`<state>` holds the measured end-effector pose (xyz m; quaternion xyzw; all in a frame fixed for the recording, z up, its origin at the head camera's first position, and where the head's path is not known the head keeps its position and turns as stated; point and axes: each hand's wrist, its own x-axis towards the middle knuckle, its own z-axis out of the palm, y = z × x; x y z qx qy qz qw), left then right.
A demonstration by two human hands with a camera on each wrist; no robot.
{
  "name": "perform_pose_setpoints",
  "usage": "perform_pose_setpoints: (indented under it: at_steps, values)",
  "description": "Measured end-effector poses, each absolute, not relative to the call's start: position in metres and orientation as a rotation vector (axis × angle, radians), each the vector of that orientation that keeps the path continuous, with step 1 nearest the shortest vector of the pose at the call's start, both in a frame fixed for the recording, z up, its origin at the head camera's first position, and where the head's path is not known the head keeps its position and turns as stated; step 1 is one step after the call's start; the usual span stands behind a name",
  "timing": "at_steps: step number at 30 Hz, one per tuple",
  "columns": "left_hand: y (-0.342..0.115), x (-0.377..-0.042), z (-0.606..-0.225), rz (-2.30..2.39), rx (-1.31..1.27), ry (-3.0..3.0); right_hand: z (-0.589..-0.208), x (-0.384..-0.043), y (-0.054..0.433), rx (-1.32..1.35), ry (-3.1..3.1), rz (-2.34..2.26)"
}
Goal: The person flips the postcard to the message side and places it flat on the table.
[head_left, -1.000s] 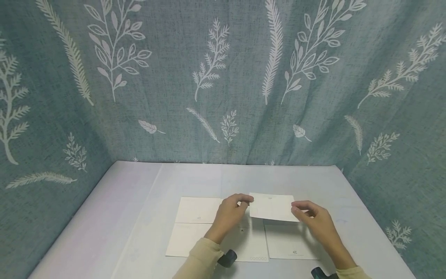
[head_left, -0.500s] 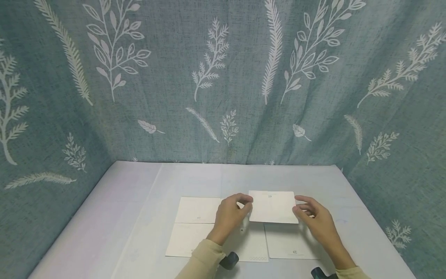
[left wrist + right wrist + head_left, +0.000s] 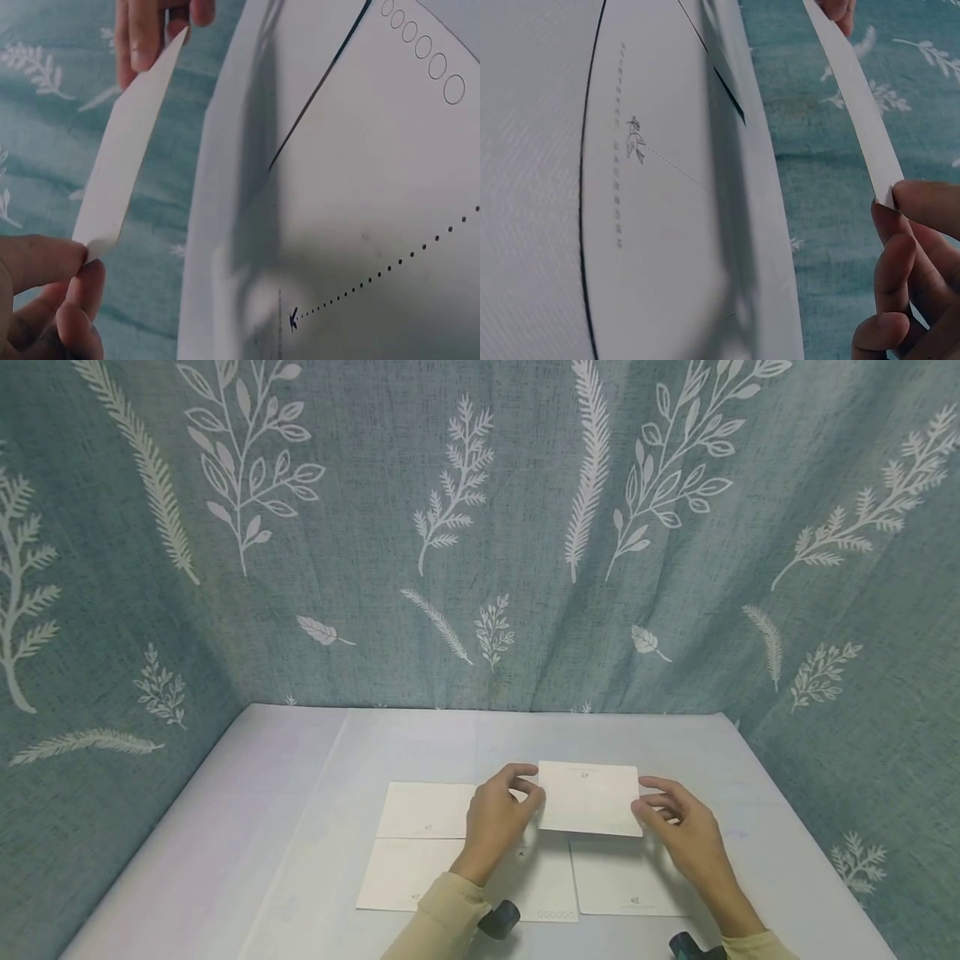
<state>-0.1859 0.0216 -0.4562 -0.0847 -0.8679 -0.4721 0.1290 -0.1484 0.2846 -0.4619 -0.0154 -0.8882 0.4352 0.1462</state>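
A white postcard [image 3: 589, 799] is held up off the table, tilted so its printed face shows in the head view. My left hand [image 3: 501, 817] pinches its left edge between thumb and fingers. At the opposite edge, the right hand [image 3: 679, 832] pinches it near a corner. Below lie more white postcards: one postcard [image 3: 532, 885] with a row of small circles along its edge, and another postcard [image 3: 628, 881] to its right with a tiny printed figure. The right wrist view shows the raised postcard [image 3: 862, 112] nearly edge-on, thumb and finger at its corner.
To the left, two more postcards [image 3: 427, 810] lie one behind the other, partly covered by the left arm. A white table [image 3: 300, 827] carries everything. Patterned green-blue curtain [image 3: 360, 568] hangs at the back and both sides. Dark wrist devices [image 3: 499, 920] sit under the sleeves.
The held postcard has risen slightly and tipped more upright, its face showing more fully. Both hands have kept their hold at its edges; the postcards on the table have not moved.
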Motion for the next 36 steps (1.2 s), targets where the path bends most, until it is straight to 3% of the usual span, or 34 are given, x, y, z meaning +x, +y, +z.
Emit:
perform_pose_setpoints:
  at_steps: [21, 36]
  values:
    - [0.044, -0.198, -0.444, -1.383, -0.341, -2.518, -0.452, -0.154, 0.302, -0.031, -2.455, 1.234]
    - [0.060, -0.208, -0.458, -1.252, -0.337, -2.615, -0.456, -0.163, 0.319, -0.043, -2.579, 1.094]
